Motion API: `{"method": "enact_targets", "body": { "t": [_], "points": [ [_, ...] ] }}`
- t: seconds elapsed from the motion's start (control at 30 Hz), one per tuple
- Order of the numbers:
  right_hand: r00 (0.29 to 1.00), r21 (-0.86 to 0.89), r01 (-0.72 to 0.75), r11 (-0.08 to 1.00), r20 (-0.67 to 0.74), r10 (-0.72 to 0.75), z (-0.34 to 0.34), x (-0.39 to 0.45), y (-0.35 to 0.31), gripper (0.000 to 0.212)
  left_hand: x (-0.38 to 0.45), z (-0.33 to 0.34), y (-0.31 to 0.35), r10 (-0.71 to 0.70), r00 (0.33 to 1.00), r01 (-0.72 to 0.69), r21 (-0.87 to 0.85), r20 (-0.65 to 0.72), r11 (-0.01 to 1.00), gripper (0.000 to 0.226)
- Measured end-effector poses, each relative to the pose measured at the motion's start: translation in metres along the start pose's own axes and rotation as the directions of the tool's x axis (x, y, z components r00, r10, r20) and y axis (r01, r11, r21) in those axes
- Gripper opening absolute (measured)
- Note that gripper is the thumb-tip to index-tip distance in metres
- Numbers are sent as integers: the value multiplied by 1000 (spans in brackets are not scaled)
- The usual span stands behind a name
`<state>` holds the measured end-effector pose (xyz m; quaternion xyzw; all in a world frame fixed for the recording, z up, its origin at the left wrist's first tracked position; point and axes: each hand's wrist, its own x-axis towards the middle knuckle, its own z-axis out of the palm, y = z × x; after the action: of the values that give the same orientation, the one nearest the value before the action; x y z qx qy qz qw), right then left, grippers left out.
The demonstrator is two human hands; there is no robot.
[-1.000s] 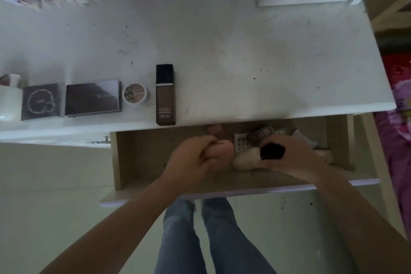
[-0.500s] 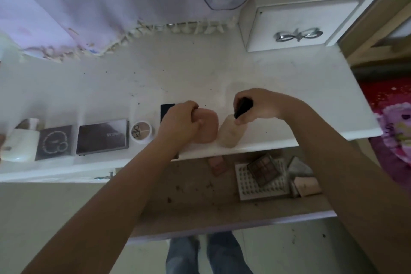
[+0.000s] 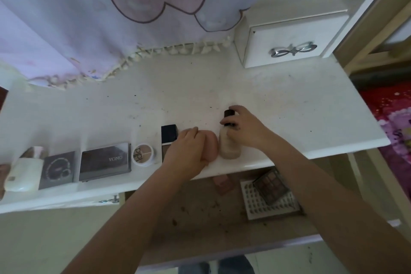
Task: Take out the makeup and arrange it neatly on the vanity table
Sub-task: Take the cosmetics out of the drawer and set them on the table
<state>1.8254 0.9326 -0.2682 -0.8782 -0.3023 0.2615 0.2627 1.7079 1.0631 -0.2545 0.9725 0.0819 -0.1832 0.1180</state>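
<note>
My left hand grips a pink oval sponge case resting on the white vanity table near its front edge. Just to its right, my right hand holds a pale foundation bottle with a black cap, lying on the tabletop. Left of them a row runs along the front: a dark-capped foundation tube partly hidden by my left hand, a round compact, a dark VONO palette, a square black compact and a white case.
The open drawer below holds an eyeshadow palette on a white perforated tray and a small pink item. A small white drawer box stands at the back right. A lilac curtain hangs behind.
Both hands lifted the pink case and the pale bottle out of the drawer and brought them onto the tabletop beside the dark foundation tube. The view tilted upward.
</note>
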Motion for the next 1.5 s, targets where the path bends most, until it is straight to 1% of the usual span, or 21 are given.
{"method": "enact_targets", "body": {
  "t": [0.1,0.33,0.47,0.6,0.63,0.7,0.77,0.8,0.83,0.87,0.9,0.93,0.97,1.0,1.03,1.1,1.17,1.2,1.33,1.37,1.5],
  "points": [
    [995,-7,56,998,-80,-57,11,-14,4,37,0,-2,1,0,1000,-1,25,14,1000,62],
    [950,-4,253,968,-186,-249,31,-25,9,31,-2,2,-1,-5,1000,5,28,10,1000,64],
    [946,-33,272,962,-173,-274,28,-18,8,29,-4,6,-4,-13,1000,13,-8,-11,1000,66],
    [977,60,211,976,-43,-209,22,-10,4,43,-9,9,-4,-41,999,40,-35,-34,999,65],
    [977,52,212,976,-51,-209,22,-11,4,42,-11,10,-3,-44,998,43,-38,-45,998,65],
    [974,23,212,977,-92,-209,20,-18,5,40,-18,11,-1,-50,993,44,-55,-108,998,61],
    [958,-30,231,972,-165,-233,16,-35,12,38,-30,19,7,0,958,-20,-67,-285,998,49],
    [937,-14,248,969,-252,-243,15,-48,19,34,-38,28,12,56,917,-91,-72,-394,993,38],
    [902,13,260,966,-360,-238,16,-64,28,29,-47,37,19,108,887,-165,-89,-449,982,28],
    [868,26,248,969,-449,-210,18,-82,39,25,-55,49,26,167,882,-228,-88,-441,970,24],
    [855,36,214,976,-491,-169,23,-101,51,23,-59,63,33,216,917,-263,-104,-335,959,28],
    [871,57,155,986,-480,-109,29,-118,63,19,-59,80,41,202,959,-232,-142,-201,962,35],
    [904,86,69,994,-426,-25,38,-131,75,15,-57,100,46,140,987,-154,-186,-82,970,44],
    [939,97,-40,994,-337,71,48,-140,87,16,-53,121,48,60,998,-58,-233,-2,971,52],
    [958,69,-149,986,-238,162,59,-144,97,22,-47,137,51,-20,999,31,-274,41,961,55],
    [954,-60,-290,955,-94,283,77,-142,110,48,-33,159,55,-135,991,136,-285,25,949,53],
    [935,-160,-355,921,-65,349,89,-132,114,72,-16,172,56,-208,978,203,-218,1,954,56],
    [928,-211,-373,904,-65,368,94,-125,114,77,-9,176,56,-243,970,240,-187,11,953,59],
    [912,-324,-406,854,-80,403,108,-109,111,74,5,189,53,-308,951,308,-42,10,950,62],
    [915,-330,-398,856,-76,397,110,-109,110,72,5,191,51,-298,955,298,-48,11,953,61],
    [942,-317,-329,890,-45,333,107,-118,111,69,-14,187,46,-247,968,252,-221,48,942,46]
  ]
}}
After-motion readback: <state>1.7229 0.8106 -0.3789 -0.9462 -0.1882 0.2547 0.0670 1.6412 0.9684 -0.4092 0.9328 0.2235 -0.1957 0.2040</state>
